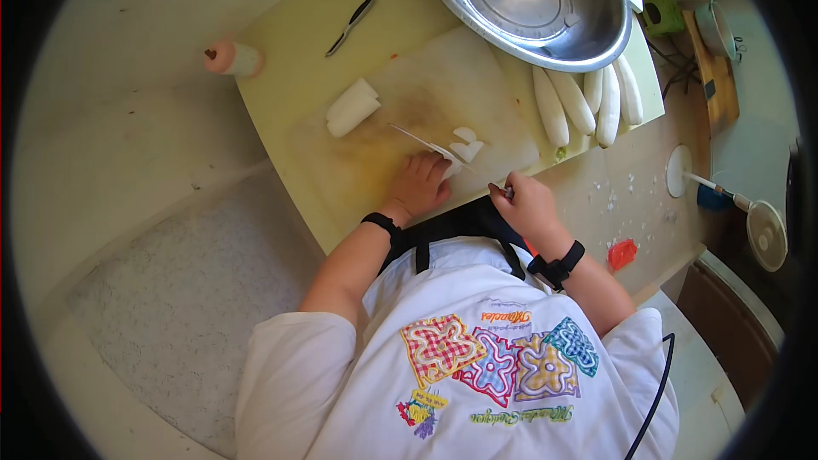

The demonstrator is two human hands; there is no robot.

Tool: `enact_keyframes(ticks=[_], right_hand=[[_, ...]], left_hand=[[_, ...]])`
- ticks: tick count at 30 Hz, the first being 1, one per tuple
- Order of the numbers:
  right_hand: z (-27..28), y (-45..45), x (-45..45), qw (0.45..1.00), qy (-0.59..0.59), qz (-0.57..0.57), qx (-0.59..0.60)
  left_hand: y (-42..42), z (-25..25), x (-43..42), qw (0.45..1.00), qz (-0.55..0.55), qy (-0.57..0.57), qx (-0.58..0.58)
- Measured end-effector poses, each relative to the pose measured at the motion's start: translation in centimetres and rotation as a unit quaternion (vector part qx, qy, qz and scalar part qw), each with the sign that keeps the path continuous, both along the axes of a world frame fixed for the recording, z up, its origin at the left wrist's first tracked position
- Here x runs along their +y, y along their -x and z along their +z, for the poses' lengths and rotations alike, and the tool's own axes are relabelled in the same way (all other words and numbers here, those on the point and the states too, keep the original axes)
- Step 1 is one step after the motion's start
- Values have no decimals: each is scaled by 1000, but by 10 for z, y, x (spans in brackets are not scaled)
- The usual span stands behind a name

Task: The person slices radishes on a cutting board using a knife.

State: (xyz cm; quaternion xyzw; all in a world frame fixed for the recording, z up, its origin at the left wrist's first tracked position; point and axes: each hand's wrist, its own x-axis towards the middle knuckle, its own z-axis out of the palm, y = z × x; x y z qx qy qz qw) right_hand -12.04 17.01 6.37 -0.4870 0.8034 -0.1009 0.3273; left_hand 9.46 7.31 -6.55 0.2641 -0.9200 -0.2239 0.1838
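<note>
The right hand (pixel 526 204), right of the frame's centre, is wrapped round the dark handle of a thin metal knife (pixel 414 136); the left hand (pixel 419 181), fingers bent, presses a small, pale white piece of peeled vegetable (pixel 452 168). This piece lies mid-frame, touching the left fingertips and beside the blade; whether the edge is in it is too small to tell. It looks light, stiff and probably slippery when wet, so best held from above with fingertips curled back. Just beyond lie thin white slices (pixel 467 146), likely to snap if bent. Farther, left of centre, thick white vegetable chunks (pixel 354 108) should be heavier, easiest gripped round their sides
</note>
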Motion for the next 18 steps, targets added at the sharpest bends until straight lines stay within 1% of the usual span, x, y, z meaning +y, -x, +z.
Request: enact_keyframes(ticks=[1,5,12,18], right_hand=[[0,-2,1,1000,14,-2,-1],[0,-6,5,999,42,-17,-11],[-4,-10,12,999,34,-15,-12],[-8,-12,14,997,59,-20,-33]], left_hand=[[0,1,0,1000,3,18,-5],[0,2,-1,1000,-2,16,-16],[-2,-1,0,1000,-10,2,-25],[-4,-7,1,999,-19,-1,-31]])
